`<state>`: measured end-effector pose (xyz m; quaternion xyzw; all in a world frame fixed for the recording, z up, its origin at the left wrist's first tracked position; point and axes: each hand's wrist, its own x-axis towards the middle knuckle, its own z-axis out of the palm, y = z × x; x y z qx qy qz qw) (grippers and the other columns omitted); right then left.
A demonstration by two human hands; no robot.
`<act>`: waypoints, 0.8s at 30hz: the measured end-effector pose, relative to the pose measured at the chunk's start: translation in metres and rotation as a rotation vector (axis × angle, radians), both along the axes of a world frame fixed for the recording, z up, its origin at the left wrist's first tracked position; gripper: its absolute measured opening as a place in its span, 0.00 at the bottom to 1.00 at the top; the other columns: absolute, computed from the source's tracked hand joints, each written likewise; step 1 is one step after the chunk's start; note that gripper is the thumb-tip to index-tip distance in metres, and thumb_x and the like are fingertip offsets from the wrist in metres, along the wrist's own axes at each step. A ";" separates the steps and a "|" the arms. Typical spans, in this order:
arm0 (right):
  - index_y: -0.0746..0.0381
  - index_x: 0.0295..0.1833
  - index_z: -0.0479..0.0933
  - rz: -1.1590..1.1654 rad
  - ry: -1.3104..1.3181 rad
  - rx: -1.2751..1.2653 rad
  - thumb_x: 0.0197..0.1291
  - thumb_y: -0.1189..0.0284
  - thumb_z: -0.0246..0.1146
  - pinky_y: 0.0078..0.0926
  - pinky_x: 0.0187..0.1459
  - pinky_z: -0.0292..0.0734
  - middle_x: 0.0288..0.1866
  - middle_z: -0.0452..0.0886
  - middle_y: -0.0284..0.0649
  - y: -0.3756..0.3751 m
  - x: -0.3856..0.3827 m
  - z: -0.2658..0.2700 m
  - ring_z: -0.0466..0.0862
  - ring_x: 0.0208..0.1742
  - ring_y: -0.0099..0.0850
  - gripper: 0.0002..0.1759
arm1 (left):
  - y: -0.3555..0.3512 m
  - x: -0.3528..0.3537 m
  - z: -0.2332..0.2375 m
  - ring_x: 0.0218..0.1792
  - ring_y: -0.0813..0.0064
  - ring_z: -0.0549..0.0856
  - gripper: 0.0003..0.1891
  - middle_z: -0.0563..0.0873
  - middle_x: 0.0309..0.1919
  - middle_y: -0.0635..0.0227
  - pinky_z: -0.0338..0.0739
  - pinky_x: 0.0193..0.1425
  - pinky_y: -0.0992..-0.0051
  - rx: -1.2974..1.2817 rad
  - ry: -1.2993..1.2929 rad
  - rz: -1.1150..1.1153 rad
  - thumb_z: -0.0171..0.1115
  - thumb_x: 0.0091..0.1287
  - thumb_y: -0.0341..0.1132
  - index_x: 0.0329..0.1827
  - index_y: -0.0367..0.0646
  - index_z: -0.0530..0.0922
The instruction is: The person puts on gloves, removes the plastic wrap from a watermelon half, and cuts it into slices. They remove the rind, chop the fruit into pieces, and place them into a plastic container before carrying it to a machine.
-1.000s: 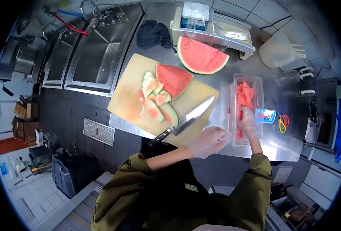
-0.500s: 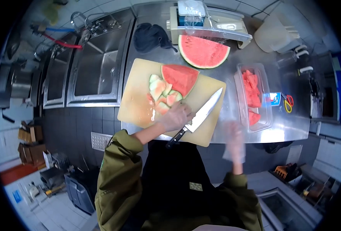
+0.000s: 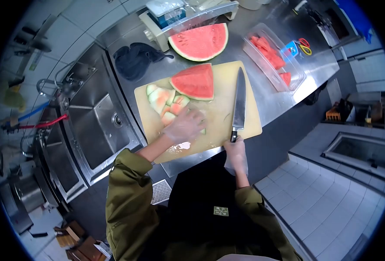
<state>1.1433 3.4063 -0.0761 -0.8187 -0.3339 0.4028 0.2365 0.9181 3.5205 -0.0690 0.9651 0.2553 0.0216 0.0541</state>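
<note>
My right hand, in a clear glove, is closed round the black handle of a large kitchen knife. The blade lies along the right side of the yellowish cutting board, tip pointing away from me. My left hand, also gloved, rests over the near side of a pile of watermelon rinds with its fingers spread. A bit of green rind shows by its fingertips. Just beyond the rinds sits a thick watermelon wedge, red flesh facing up.
A larger watermelon piece stands behind the board. At the right back is a clear plastic container holding cut watermelon, with scissors beside it. A dark cloth lies back left, near a steel sink.
My right hand has come in from the right and taken hold of the knife handle. The knife now points more straight away from me. My left hand stays by the rinds; the view has turned.
</note>
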 end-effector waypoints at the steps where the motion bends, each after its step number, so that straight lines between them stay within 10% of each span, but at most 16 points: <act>1: 0.72 0.43 0.75 -0.075 0.088 0.006 0.58 0.63 0.65 0.44 0.42 0.77 0.34 0.82 0.60 -0.005 0.010 -0.026 0.84 0.40 0.57 0.20 | 0.002 -0.003 0.005 0.62 0.63 0.74 0.22 0.77 0.57 0.62 0.62 0.68 0.53 -0.060 0.014 -0.013 0.62 0.60 0.47 0.56 0.52 0.78; 5: 0.71 0.44 0.77 -0.078 0.016 0.306 0.59 0.67 0.67 0.37 0.32 0.75 0.27 0.81 0.50 -0.029 0.031 -0.027 0.80 0.26 0.37 0.17 | 0.003 -0.012 0.058 0.60 0.57 0.75 0.22 0.78 0.56 0.57 0.64 0.68 0.56 -0.421 -0.054 0.124 0.63 0.62 0.48 0.54 0.46 0.80; 7: 0.64 0.41 0.76 -0.149 0.233 0.379 0.63 0.73 0.65 0.19 0.25 0.69 0.23 0.74 0.26 -0.012 0.023 0.028 0.72 0.22 0.16 0.06 | 0.013 -0.006 0.070 0.58 0.53 0.76 0.22 0.79 0.55 0.54 0.67 0.66 0.58 -0.463 -0.330 0.429 0.60 0.65 0.49 0.54 0.42 0.80; 9: 0.65 0.43 0.77 -0.052 0.171 0.476 0.63 0.73 0.65 0.22 0.30 0.73 0.25 0.76 0.30 0.011 0.046 -0.012 0.75 0.26 0.20 0.08 | 0.031 0.001 0.068 0.56 0.48 0.78 0.24 0.81 0.53 0.49 0.71 0.63 0.58 -0.279 -0.751 0.885 0.57 0.69 0.50 0.54 0.37 0.79; 11: 0.65 0.45 0.77 0.132 0.047 0.488 0.60 0.71 0.67 0.28 0.32 0.73 0.27 0.77 0.38 0.065 0.037 0.032 0.77 0.28 0.26 0.11 | 0.069 -0.002 0.047 0.48 0.44 0.83 0.27 0.84 0.46 0.40 0.74 0.53 0.53 -0.029 -0.650 1.152 0.52 0.72 0.52 0.40 0.29 0.79; 14: 0.66 0.41 0.76 0.277 0.041 0.499 0.58 0.68 0.67 0.32 0.37 0.74 0.28 0.77 0.43 0.136 0.031 0.022 0.78 0.32 0.31 0.13 | 0.091 0.011 0.070 0.44 0.41 0.84 0.26 0.85 0.40 0.41 0.75 0.53 0.55 -0.447 -0.382 1.279 0.49 0.74 0.50 0.48 0.30 0.80; 17: 0.67 0.39 0.76 0.368 0.038 0.391 0.58 0.67 0.67 0.34 0.38 0.73 0.30 0.78 0.48 0.139 0.045 0.014 0.76 0.31 0.39 0.14 | 0.086 0.028 0.066 0.40 0.42 0.84 0.25 0.85 0.35 0.42 0.75 0.51 0.54 -0.029 -0.501 1.206 0.49 0.74 0.49 0.42 0.31 0.81; 24: 0.70 0.45 0.79 0.295 0.200 0.450 0.60 0.74 0.66 0.27 0.41 0.75 0.35 0.83 0.42 0.116 0.102 0.021 0.79 0.36 0.27 0.11 | -0.015 0.152 -0.018 0.33 0.58 0.85 0.11 0.84 0.33 0.58 0.80 0.41 0.59 -0.093 -0.277 0.589 0.55 0.63 0.30 0.47 0.43 0.79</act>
